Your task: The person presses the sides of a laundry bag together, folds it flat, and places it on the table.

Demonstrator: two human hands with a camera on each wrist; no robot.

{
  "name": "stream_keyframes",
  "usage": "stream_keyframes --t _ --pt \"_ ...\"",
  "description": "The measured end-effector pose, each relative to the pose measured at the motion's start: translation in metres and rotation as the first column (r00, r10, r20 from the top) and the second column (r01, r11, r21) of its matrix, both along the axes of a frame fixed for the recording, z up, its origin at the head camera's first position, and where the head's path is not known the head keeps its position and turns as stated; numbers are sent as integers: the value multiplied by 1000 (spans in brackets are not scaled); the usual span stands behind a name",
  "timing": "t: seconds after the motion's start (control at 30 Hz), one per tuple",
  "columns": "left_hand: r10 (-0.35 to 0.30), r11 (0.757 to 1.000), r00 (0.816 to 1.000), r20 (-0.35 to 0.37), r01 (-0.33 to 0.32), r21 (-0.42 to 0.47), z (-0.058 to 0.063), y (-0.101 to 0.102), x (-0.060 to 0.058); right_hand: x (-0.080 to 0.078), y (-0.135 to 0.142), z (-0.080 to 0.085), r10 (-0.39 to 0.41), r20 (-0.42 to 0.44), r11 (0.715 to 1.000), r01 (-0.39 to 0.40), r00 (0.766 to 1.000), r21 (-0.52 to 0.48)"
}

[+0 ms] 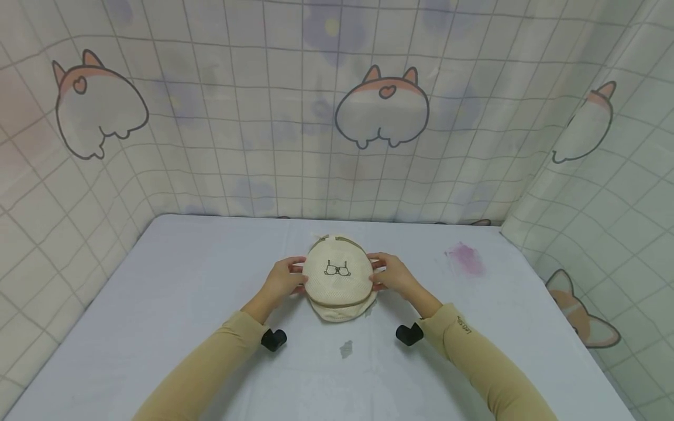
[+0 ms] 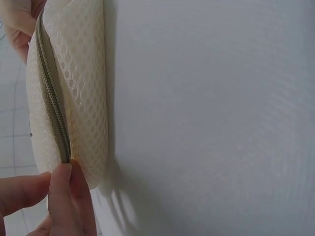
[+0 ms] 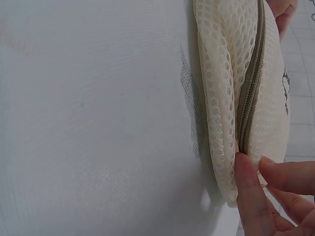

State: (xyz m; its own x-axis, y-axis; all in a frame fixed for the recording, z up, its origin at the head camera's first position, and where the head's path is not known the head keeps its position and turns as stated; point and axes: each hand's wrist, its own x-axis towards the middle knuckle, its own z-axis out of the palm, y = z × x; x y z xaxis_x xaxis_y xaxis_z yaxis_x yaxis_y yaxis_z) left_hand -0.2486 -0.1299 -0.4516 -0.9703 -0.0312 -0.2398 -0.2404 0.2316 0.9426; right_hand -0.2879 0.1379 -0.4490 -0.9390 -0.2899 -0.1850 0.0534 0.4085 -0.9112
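Note:
A round cream mesh laundry bag (image 1: 338, 286) with a bra drawing on its top sits on the table, between both hands. My left hand (image 1: 283, 278) pinches its left edge; in the left wrist view the thumb and fingers (image 2: 60, 189) meet at the zipper (image 2: 53, 98), whose teeth run closed along the side. On the opposite edge my right hand (image 1: 391, 273) pinches the rim, its fingers (image 3: 251, 187) at the zipper band in the right wrist view. Below the top panel the mesh side sags towards the front. The bag's underside is hidden.
The white-covered table (image 1: 184, 280) has a pink stain (image 1: 466, 259) at the right and a grey patch (image 1: 346, 349) in front of the bag. A tiled-pattern curtain (image 1: 253, 117) with corgi drawings hangs behind and at both sides. Black wrist cameras (image 1: 409, 334) hang under the sleeves.

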Motion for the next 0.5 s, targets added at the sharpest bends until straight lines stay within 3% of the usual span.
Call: stream_keyframes --t 0.5 --pt "1 1000 1000 30 -2 11 -1 -1 -3 -1 -1 -2 -6 -1 1000 6 1000 5"
